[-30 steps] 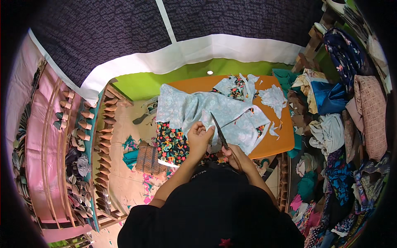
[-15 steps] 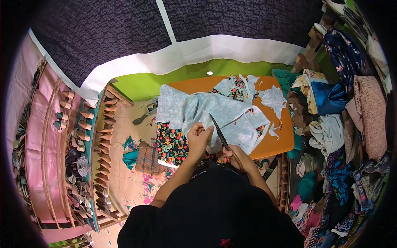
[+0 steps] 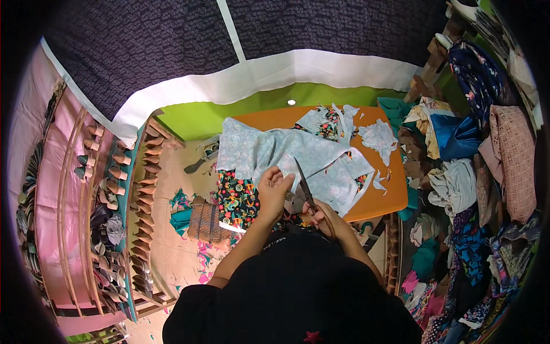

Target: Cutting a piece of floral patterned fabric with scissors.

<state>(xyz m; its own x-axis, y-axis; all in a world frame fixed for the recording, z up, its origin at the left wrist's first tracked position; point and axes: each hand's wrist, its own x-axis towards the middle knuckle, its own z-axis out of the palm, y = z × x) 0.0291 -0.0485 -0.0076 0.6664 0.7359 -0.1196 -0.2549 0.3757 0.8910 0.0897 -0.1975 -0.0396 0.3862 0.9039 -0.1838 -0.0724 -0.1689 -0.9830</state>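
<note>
Left hand pinches rumpled pale-blue cloth while right hand grips dark scissors.

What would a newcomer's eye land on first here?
Probably the bright orange table at centre, with pale blue patterned cloth spread over it and dark scissors in the person's right hand, near the left hand. Next, rows of shoe-shaped pieces on racks to the left, and a jumble of colourful fabrics along the right side.
</note>
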